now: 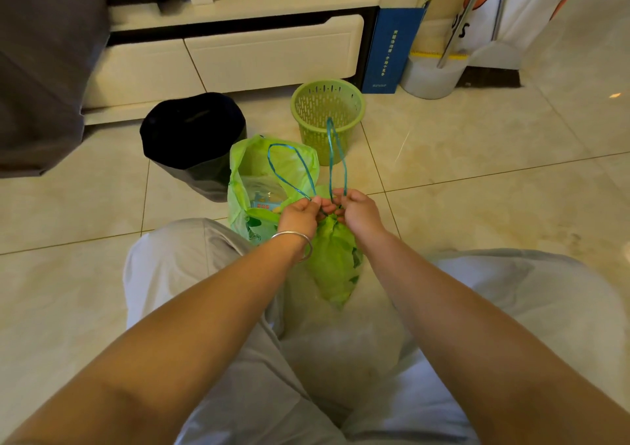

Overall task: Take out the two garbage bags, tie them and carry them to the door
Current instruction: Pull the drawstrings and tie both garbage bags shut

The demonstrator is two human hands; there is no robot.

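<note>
head: drawstring loops [335, 158] upright

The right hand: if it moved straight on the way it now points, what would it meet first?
The right hand points up the picture, away from the body. It would probably meet the green slotted basket first; the blue drawstring loop it pinches already runs that way. Depth is unclear.
</note>
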